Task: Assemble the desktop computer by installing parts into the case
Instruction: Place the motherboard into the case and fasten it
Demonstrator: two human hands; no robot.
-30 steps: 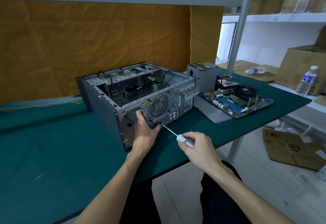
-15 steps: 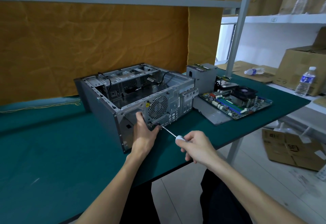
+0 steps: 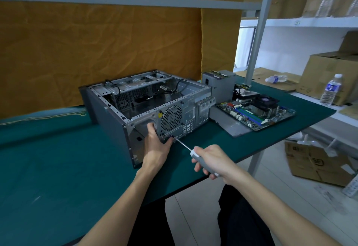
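Note:
An open grey computer case lies on its side on the green table, its rear panel with a fan grille facing me. My left hand grips the rear panel's lower edge beside the fan grille, thumb near the screwdriver's tip. My right hand is wrapped round the grey-and-white handle of a screwdriver. Its shaft points up-left, and the tip meets the rear panel below the grille. A motherboard with a black cooler lies to the right of the case. A grey power supply stands behind it.
A metal panel lies under the motherboard's near edge. The table's front edge runs just below my right hand. Cardboard boxes and water bottles fill the shelves at right. An open box sits on the floor. A yellow curtain hangs behind.
My right hand has turned on the screwdriver handle, whose grey grip now shows below the fingers. My left hand stays at the rear panel. The view has shifted slightly.

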